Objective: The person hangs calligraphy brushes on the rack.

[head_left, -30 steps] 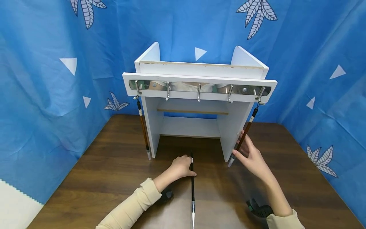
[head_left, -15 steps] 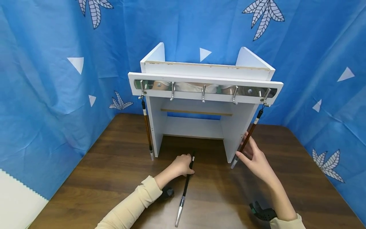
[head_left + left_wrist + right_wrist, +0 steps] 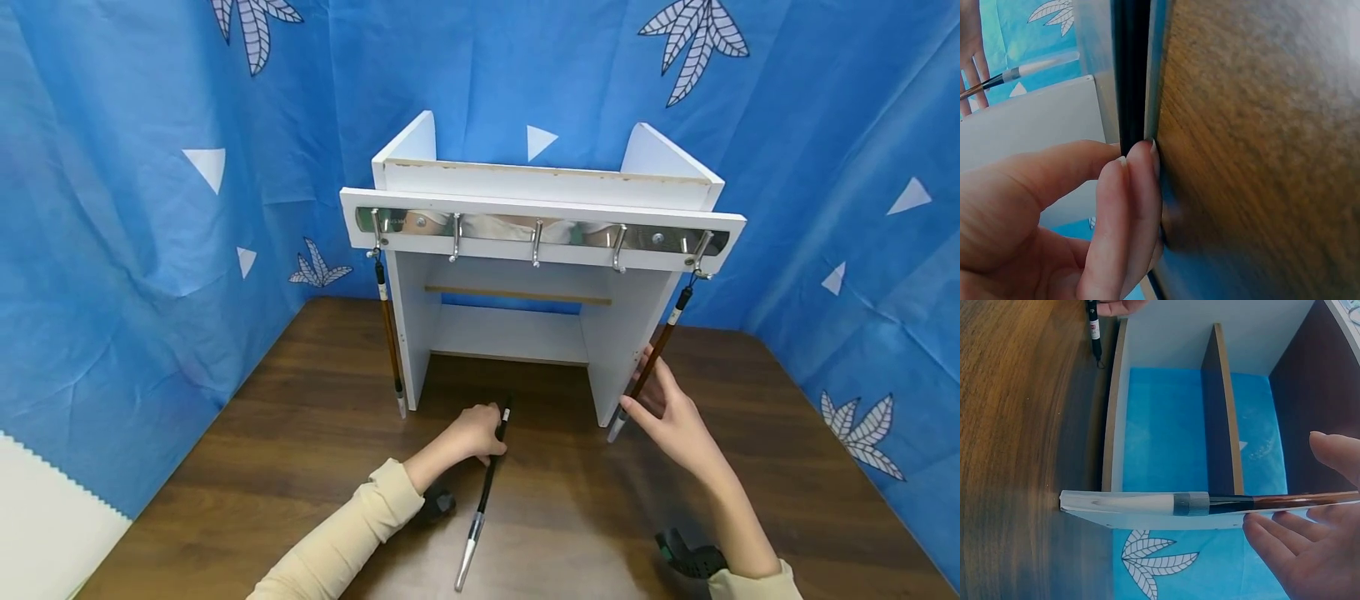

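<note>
My left hand (image 3: 474, 432) pinches the black handle of a calligraphy brush (image 3: 486, 492) low over the table, between thumb and fingertips. Its white bristle end, under a clear cap, points toward me. A brown-handled calligraphy brush (image 3: 660, 343) hangs by its loop from the rightmost hook (image 3: 702, 252). Around that brush, my right hand (image 3: 678, 427) is loosely spread; in the right wrist view the thumb (image 3: 1338, 453) stands apart from the handle (image 3: 1300, 500) and the other fingers lie behind it. Whether they touch it is hard to tell.
A white shelf unit (image 3: 510, 332) stands at the back of the wooden table (image 3: 262, 467). Across its front runs a rail (image 3: 570, 232) with several metal hooks. Another brown brush (image 3: 392, 342) hangs at the left end. Blue curtain (image 3: 135, 292) surrounds the table.
The bristle end of the black brush has swung left, so the brush now lies slanted. The head view has shifted slightly. My right hand stays by the hanging brush.
</note>
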Action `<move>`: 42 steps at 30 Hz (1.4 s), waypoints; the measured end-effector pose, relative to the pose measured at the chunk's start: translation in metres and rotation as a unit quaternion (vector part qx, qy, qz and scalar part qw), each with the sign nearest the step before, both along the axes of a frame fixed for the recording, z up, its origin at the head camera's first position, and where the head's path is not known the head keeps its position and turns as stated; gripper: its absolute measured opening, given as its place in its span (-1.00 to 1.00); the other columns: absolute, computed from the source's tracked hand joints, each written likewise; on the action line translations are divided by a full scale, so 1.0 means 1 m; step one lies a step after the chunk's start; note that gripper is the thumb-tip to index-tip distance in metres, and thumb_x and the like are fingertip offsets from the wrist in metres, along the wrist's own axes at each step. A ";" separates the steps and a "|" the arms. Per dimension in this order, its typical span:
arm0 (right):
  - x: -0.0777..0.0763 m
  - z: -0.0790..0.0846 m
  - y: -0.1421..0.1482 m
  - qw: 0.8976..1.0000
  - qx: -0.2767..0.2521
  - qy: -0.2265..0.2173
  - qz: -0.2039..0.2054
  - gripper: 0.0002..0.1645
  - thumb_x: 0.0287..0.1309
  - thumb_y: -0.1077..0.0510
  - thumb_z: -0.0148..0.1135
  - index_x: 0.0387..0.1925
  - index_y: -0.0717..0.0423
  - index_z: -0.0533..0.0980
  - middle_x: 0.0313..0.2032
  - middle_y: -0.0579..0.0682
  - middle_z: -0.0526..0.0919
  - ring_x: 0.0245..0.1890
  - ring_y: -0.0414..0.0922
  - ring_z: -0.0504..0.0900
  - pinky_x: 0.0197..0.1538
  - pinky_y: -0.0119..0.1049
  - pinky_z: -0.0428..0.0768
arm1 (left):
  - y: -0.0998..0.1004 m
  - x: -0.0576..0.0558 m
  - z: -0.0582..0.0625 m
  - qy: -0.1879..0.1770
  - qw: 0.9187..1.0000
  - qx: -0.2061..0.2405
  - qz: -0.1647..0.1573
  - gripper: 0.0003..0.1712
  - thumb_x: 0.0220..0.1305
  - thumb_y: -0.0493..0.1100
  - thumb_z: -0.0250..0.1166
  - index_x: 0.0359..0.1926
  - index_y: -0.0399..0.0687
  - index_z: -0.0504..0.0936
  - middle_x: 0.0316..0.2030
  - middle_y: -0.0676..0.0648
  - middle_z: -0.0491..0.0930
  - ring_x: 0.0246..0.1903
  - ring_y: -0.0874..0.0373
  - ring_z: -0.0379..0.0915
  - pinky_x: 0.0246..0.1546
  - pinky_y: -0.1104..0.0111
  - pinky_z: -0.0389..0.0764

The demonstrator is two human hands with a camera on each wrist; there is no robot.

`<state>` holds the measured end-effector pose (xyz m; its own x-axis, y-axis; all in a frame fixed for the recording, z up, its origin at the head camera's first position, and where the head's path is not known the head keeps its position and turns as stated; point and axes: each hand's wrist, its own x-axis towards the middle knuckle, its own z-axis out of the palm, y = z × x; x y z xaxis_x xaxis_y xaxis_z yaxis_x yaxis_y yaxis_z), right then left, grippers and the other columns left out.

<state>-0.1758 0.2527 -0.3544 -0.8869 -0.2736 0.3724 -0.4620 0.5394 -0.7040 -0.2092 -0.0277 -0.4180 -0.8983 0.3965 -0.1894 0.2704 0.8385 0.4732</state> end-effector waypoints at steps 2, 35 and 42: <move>-0.001 0.000 0.001 1.000 0.000 0.001 -0.002 -0.02 0.11 0.18 0.15 0.37 -0.11 -0.25 0.29 0.25 0.03 0.15 0.25 0.23 -0.01 -0.03 0.32 | -0.001 -0.002 0.000 -0.009 1.000 0.012 0.003 -0.56 0.01 -0.17 0.32 -0.13 -0.34 0.43 -0.15 -0.28 0.46 -0.82 0.30 0.44 -0.29 0.38 0.53; -0.004 -0.005 0.003 1.000 0.004 0.005 0.004 -0.03 0.13 0.18 0.13 0.37 -0.13 -0.25 0.28 0.29 0.01 0.10 0.31 0.27 -0.04 0.03 0.34 | -0.013 -0.006 -0.003 -0.101 0.978 0.176 0.040 -0.64 -0.01 -0.38 0.20 -0.14 -0.34 0.33 -0.61 -0.08 0.36 -0.72 0.20 0.38 -0.67 0.42 0.54; -0.004 -0.006 0.001 1.000 0.003 0.005 0.005 -0.04 0.13 0.18 0.13 0.36 -0.14 -0.26 0.29 0.28 0.00 0.11 0.29 0.27 -0.03 0.04 0.35 | -0.019 -0.006 -0.009 -0.118 0.967 0.224 0.038 -0.60 0.03 -0.38 0.18 -0.09 -0.30 0.27 -0.62 -0.08 0.40 -0.70 0.18 0.37 -0.64 0.38 0.55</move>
<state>-0.1799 0.2542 -0.3602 -0.8804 -0.2850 0.3790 -0.4741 0.5395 -0.6958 -0.2156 -0.0462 -0.4275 -0.8803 0.4216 -0.2176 0.0563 0.5483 0.8344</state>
